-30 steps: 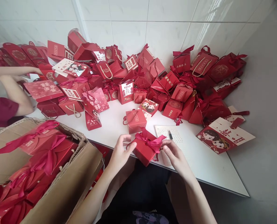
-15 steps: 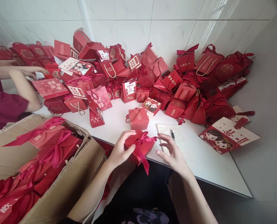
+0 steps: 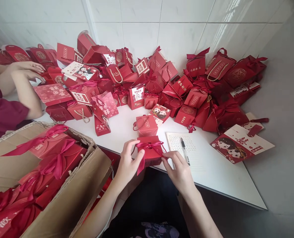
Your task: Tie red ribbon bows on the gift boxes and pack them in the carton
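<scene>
A red gift box (image 3: 150, 154) with a dark pink ribbon (image 3: 150, 144) tied across its top sits at the table's front edge. My left hand (image 3: 131, 159) grips the box's left side, thumb and fingers curled at the corner, with one ribbon tail hanging beside the thumb. At the right corner, my right hand (image 3: 178, 165) pinches the ribbon's other end between thumb and fingers. Just behind stands another red box with a rope handle (image 3: 147, 126). A notebook (image 3: 179, 140) with handwriting and a black pen (image 3: 185, 150) lie right of the box.
Many red gift boxes (image 3: 156, 82) are heaped along the tiled wall. At the left, an open cardboard carton (image 3: 92, 168) holds several ribboned boxes. Another person's hands (image 3: 27, 71) are among boxes at the far left. A printed box (image 3: 236, 145) stands at the right.
The held box has turned and now sits squarer to me, its ribbon spread sideways. My right hand, open and apart before, has closed on the ribbon end. The other person's hands have shifted left.
</scene>
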Demonstrator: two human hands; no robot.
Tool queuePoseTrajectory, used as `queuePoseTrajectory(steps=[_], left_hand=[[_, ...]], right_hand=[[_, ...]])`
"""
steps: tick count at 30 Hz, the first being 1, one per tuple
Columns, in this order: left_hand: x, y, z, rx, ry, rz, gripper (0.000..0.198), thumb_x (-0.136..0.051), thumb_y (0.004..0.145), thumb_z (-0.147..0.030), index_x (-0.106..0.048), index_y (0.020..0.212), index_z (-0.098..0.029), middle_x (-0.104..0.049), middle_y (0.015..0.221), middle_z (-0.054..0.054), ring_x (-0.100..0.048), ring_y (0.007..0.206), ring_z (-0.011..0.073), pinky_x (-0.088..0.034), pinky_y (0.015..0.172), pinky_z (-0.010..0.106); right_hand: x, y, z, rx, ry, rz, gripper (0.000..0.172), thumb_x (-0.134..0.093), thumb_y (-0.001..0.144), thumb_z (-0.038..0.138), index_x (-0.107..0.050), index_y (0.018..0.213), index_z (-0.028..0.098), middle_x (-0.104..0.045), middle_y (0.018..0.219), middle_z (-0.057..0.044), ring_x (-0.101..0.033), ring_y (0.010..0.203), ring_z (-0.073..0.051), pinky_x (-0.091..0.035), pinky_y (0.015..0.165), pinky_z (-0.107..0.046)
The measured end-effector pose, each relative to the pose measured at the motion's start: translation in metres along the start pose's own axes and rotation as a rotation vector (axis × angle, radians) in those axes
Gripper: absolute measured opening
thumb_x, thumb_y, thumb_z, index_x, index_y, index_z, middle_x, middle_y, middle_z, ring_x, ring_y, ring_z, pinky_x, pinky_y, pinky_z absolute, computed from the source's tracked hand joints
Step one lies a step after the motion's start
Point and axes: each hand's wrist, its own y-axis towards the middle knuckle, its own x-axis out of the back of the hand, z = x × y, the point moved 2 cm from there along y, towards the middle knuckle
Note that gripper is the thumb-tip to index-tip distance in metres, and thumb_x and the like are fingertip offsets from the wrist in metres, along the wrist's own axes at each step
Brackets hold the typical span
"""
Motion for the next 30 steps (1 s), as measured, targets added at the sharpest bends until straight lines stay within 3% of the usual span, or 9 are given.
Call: queuePoseTrajectory(steps=[6,11,16,19,20,21,24,27,30], left_hand=[[-0.009,-0.005,0.005,0.202,-0.223,0.195,0.050,-0.053,0.083,-0.032,-0.034,0.130,-0.026,-0.040,0.136,0.007,-0.040,0.125,0.0218,-0.034,0.104,0.037],[-0.014,-0.006,0.011,0.240,-0.463,0.326,0.058,-0.054,0.084,-0.033,-0.029,0.135,-0.026,-0.041,0.138,0.006,-0.039,0.127,0.0234,-0.034,0.105,0.036],[-0.013,-0.006,0.014,0.201,-0.546,0.357,0.057,-0.055,0.083,-0.033,-0.032,0.134,-0.023,-0.039,0.139,0.007,-0.038,0.127,0.0230,-0.033,0.105,0.034],[-0.005,0.003,0.016,0.190,-0.436,0.291,0.039,-0.043,0.088,-0.040,-0.047,0.122,-0.021,-0.043,0.134,0.007,-0.039,0.126,0.0235,-0.033,0.102,0.034],[-0.001,0.009,0.017,0.175,-0.366,0.254,0.035,-0.041,0.088,-0.041,-0.052,0.114,-0.021,-0.045,0.131,0.007,-0.039,0.125,0.0236,-0.034,0.100,0.034],[0.002,0.014,0.017,0.152,-0.290,0.231,0.032,-0.041,0.088,-0.041,-0.056,0.107,-0.020,-0.048,0.127,0.007,-0.041,0.122,0.0233,-0.036,0.096,0.033],[0.007,0.032,0.015,0.046,-0.089,0.277,0.023,-0.050,0.084,-0.037,-0.060,0.096,-0.021,-0.053,0.116,0.006,-0.049,0.111,0.0216,-0.041,0.081,0.029],[0.009,0.045,0.010,-0.070,0.019,0.341,0.016,-0.053,0.082,-0.034,-0.059,0.083,-0.020,-0.056,0.104,0.006,-0.053,0.100,0.0197,-0.041,0.076,0.028],[0.011,0.051,0.004,-0.140,0.047,0.360,0.017,-0.053,0.081,-0.032,-0.055,0.072,-0.018,-0.057,0.096,0.005,-0.054,0.092,0.0175,-0.041,0.078,0.028]], right_hand=[[0.005,0.000,0.016,0.146,-0.247,-0.040,0.011,-0.048,0.090,0.009,-0.056,0.091,0.017,-0.057,0.077,-0.005,-0.053,0.070,-0.018,-0.040,0.064,-0.032],[0.001,-0.005,0.023,0.244,-0.254,0.138,0.015,-0.044,0.091,0.007,-0.057,0.094,0.014,-0.058,0.080,-0.006,-0.050,0.069,-0.018,-0.036,0.064,-0.033],[0.013,-0.010,0.018,0.187,0.022,0.260,0.009,-0.050,0.090,0.017,-0.057,0.086,0.016,-0.057,0.074,-0.004,-0.050,0.068,-0.018,-0.039,0.065,-0.034],[0.025,-0.004,0.003,0.045,0.207,0.115,0.006,-0.052,0.088,0.023,-0.054,0.084,0.019,-0.055,0.075,-0.003,-0.053,0.072,-0.019,-0.043,0.066,-0.033],[0.026,-0.001,-0.005,-0.010,0.207,0.067,0.011,-0.056,0.086,0.028,-0.054,0.093,0.020,-0.056,0.085,-0.005,-0.054,0.081,-0.021,-0.045,0.069,-0.035],[0.025,0.002,-0.012,-0.062,0.191,0.057,0.031,-0.063,0.082,0.035,-0.051,0.106,0.021,-0.054,0.101,-0.009,-0.053,0.094,-0.025,-0.046,0.076,-0.038],[0.011,0.013,-0.031,-0.172,0.191,0.253,0.099,-0.078,0.063,0.048,-0.019,0.140,0.025,-0.024,0.141,-0.013,-0.028,0.128,-0.033,-0.034,0.100,-0.049],[-0.006,0.019,-0.039,-0.239,0.290,0.433,0.108,-0.077,0.065,0.042,-0.005,0.144,0.027,-0.011,0.147,-0.011,-0.014,0.135,-0.029,-0.024,0.108,-0.045],[-0.014,0.019,-0.040,-0.259,0.358,0.429,0.103,-0.075,0.068,0.034,-0.007,0.144,0.026,-0.017,0.145,-0.010,-0.019,0.134,-0.027,-0.026,0.108,-0.041]])
